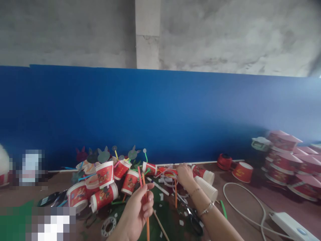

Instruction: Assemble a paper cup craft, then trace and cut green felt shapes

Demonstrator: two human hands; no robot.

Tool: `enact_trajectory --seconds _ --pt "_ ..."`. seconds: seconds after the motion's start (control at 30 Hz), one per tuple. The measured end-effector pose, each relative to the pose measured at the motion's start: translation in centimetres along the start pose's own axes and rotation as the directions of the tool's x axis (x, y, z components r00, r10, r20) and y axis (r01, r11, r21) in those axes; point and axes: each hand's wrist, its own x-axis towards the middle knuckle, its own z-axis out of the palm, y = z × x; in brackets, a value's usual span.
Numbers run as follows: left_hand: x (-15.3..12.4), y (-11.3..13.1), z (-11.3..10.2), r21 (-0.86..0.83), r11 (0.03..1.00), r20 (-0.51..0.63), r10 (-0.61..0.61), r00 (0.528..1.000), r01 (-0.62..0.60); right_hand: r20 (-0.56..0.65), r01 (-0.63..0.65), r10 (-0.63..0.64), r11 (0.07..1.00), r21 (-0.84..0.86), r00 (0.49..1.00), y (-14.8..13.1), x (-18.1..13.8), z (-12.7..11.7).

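Note:
My left hand [140,209] is closed around a pink and an orange drinking straw [147,222], held upright near the front of the table. My right hand [185,174] reaches to the back of the table, over a red package and beside a coil of clear tubing [168,177]. Its fingertips are hidden behind the hand, so what they touch does not show. Left of my hands lies a cluster of red paper cups [104,174], some with straws and grey rabbit-shaped cutouts [104,154] on them. Stacked white cups [207,188] lie by my right wrist.
Black-handled scissors [194,219], a marker [158,186] and paper scraps lie on a green mat. A white cable [258,204] runs to a power strip [296,226]. Red containers [283,160] are piled at right. A blue panel [163,117] stands behind the table.

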Motion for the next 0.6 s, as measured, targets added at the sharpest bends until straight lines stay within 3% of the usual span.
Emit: enact_trajectory --seconds 0.23,0.6 --pt "0.1 0.0 0.1 -0.028 1.000 -0.016 -0.011 1.000 0.011 0.107 0.167 -0.146 0.961 -0.221 0.984 0.3 1.2 -0.2" --pt "0.3 -0.3 -0.3 -0.029 1.000 0.008 0.004 1.000 -0.003 0.161 0.245 -0.206 0.926 -0.288 0.965 0.5 1.5 0.1"
